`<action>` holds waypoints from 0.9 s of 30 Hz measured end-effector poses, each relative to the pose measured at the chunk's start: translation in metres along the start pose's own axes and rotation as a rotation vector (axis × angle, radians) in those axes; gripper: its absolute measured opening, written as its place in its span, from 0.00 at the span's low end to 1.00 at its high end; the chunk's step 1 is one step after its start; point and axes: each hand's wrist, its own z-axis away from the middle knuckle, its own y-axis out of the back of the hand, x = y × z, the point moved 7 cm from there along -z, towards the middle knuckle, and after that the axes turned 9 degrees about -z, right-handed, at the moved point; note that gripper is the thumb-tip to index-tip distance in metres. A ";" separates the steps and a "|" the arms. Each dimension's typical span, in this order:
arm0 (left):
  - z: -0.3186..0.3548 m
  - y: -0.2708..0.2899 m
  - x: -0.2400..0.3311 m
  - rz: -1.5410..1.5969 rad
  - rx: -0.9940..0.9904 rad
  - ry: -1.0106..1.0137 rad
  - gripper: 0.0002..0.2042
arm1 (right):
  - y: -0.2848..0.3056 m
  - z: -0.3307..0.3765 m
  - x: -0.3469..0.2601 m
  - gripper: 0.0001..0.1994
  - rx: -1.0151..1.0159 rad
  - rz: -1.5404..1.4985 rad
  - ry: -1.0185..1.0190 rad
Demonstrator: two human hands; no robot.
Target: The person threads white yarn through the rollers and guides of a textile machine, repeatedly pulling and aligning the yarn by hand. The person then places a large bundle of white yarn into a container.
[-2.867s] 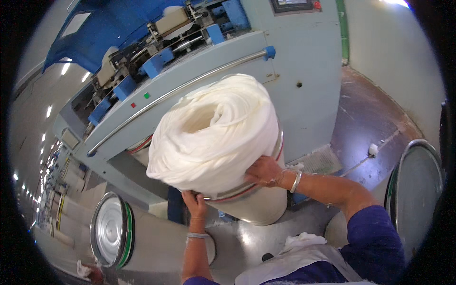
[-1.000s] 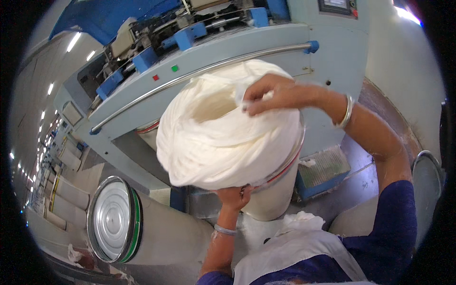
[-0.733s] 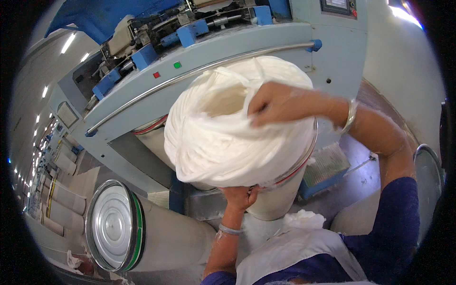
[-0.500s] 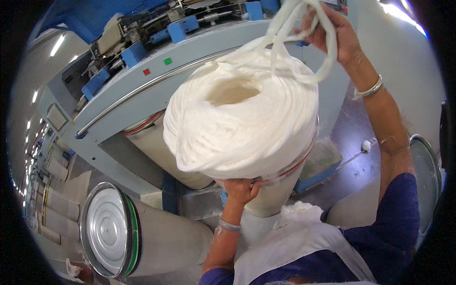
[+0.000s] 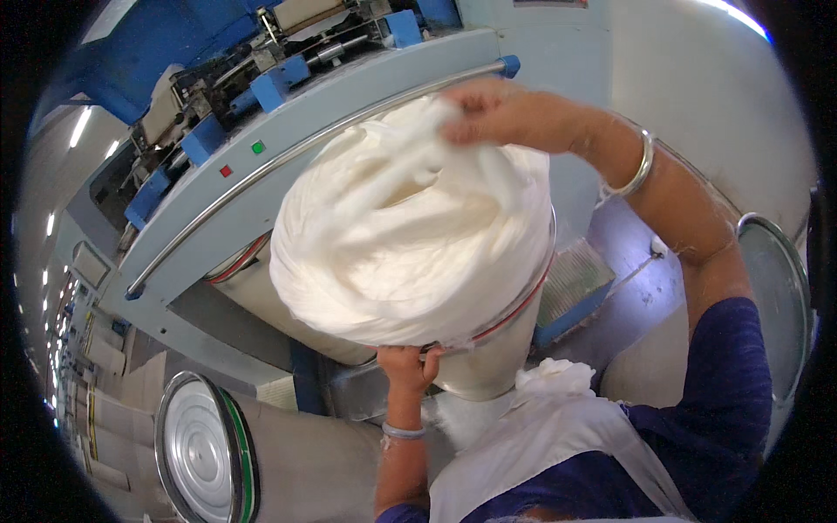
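A tall can [image 5: 490,359] with a red-banded rim stands in front of me, heaped above its edge with coils of thick white fibre sliver [image 5: 410,261]. My left hand [image 5: 408,366] is closed around the near rim, just under the overhanging coils. Over the far side of the heap, my right hand [image 5: 488,113] grips loose strands of the sliver; these strands and the fingers are smeared by motion. The strands hang across the hollow in the middle of the coils and partly hide it.
Beyond the can runs a grey machine with a metal rail [image 5: 261,161] and blue blocks [image 5: 270,87]. A can with a green band [image 5: 240,453] stands at lower left. Another red-banded can [image 5: 288,305] sits under the machine. At right are a blue-edged box [image 5: 571,292] and a round-rimmed can [image 5: 776,305].
My right hand has swung left and down with the sliver strands, from the upper right to over the coils. My left hand still holds the rim. The view has shifted slightly.
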 end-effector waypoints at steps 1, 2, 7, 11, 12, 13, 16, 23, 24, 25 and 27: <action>0.001 0.002 0.002 -0.019 0.008 0.001 0.19 | 0.019 0.003 0.002 0.18 0.014 -0.127 0.005; 0.002 0.004 0.005 -0.040 0.016 0.002 0.18 | 0.043 0.008 0.006 0.18 0.028 -0.249 0.001; 0.003 0.026 0.045 -0.071 0.237 0.110 0.17 | 0.211 0.038 0.035 0.15 -0.041 -0.543 0.190; -0.015 0.033 0.128 -0.105 0.349 0.174 0.17 | 0.401 0.104 0.145 0.15 0.714 -0.820 0.207; -0.027 0.023 0.147 -0.037 0.302 0.151 0.18 | 0.425 0.116 0.183 0.16 0.752 -0.853 0.179; -0.042 0.012 0.165 0.030 0.254 0.130 0.20 | 0.446 0.127 0.222 0.18 0.839 -0.900 0.130; -0.098 -0.060 0.205 0.409 -0.146 0.098 0.20 | 0.465 0.138 0.324 0.18 0.915 -1.017 -0.042; -0.225 -0.251 0.183 1.441 -0.246 1.113 0.37 | 0.383 0.089 0.351 0.17 0.353 -1.055 0.068; -0.249 -0.272 0.168 1.423 -0.180 1.159 0.37 | 0.368 0.087 0.336 0.20 0.231 -0.975 0.060; -0.276 -0.292 0.153 1.329 -0.180 1.119 0.34 | 0.349 0.085 0.317 0.23 0.052 -0.906 0.094; -0.316 -0.314 0.136 0.915 -0.145 0.820 0.30 | 0.331 0.080 0.297 0.31 0.154 -0.729 0.126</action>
